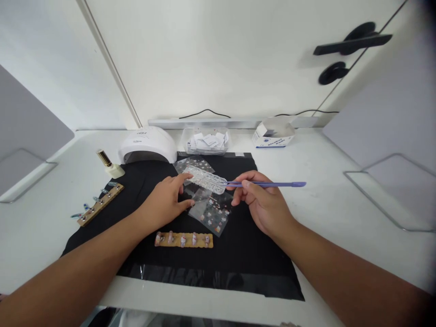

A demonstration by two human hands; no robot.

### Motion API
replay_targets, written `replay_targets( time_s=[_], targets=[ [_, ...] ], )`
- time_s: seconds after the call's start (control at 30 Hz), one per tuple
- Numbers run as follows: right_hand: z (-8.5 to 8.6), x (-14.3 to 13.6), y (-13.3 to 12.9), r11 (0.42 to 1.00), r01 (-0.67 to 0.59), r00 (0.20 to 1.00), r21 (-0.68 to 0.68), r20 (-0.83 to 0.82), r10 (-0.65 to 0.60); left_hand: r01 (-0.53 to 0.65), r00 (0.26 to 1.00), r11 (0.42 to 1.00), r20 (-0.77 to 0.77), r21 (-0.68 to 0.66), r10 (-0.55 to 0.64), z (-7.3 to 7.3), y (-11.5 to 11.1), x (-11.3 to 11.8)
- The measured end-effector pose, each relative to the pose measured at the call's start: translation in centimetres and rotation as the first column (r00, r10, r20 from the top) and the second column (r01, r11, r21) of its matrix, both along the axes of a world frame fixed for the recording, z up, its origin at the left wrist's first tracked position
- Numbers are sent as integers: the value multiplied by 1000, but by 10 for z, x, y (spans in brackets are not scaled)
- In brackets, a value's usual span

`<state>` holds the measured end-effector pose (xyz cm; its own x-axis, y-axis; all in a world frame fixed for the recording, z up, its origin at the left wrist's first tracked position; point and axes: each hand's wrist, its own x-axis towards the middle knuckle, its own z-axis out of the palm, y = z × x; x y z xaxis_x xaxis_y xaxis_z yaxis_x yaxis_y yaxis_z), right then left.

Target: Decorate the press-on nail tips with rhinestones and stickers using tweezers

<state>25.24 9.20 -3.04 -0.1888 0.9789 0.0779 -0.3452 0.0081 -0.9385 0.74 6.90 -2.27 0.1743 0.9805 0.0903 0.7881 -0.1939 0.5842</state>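
My right hand (264, 200) pinches a pair of purple tweezers (282, 184), their tips at the right end of a clear compartment case (206, 179) with small shiny pieces in it. At the case's left end rests the index finger of my left hand (165, 200). The left thumb is spread away below, near the clear sticker sheets (213, 211). Whether the tweezers grip a piece is too small to tell. Closer to me lies a tan strip (184, 240) bearing several decorated false nails.
A black mat (238, 268) covers the table's middle. Left stand another strip of nails (100, 204) and a polish bottle (115, 169). Along the back are a white nail lamp (148, 141), a tub of white packets (206, 141) and an alcohol pad box (274, 132).
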Motion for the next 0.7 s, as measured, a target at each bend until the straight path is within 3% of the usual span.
replay_targets(
  time_s=[0.17,0.37,0.53,0.7],
  targets=[
    [3,2,-4,998,-51,997,35,-55,53,7,961,1000,275,13,-10,-1,-2,-5],
    [5,3,-10,982,-130,981,137,-125,147,-57,828,998,560,40,25,12,-6,-4],
    [10,0,-28,926,-260,950,272,-96,296,-54,739,999,673,6,36,20,-16,7],
    [16,-1,-42,868,-362,911,340,-69,407,-10,696,999,717,-42,37,24,-30,18]
  ],
)
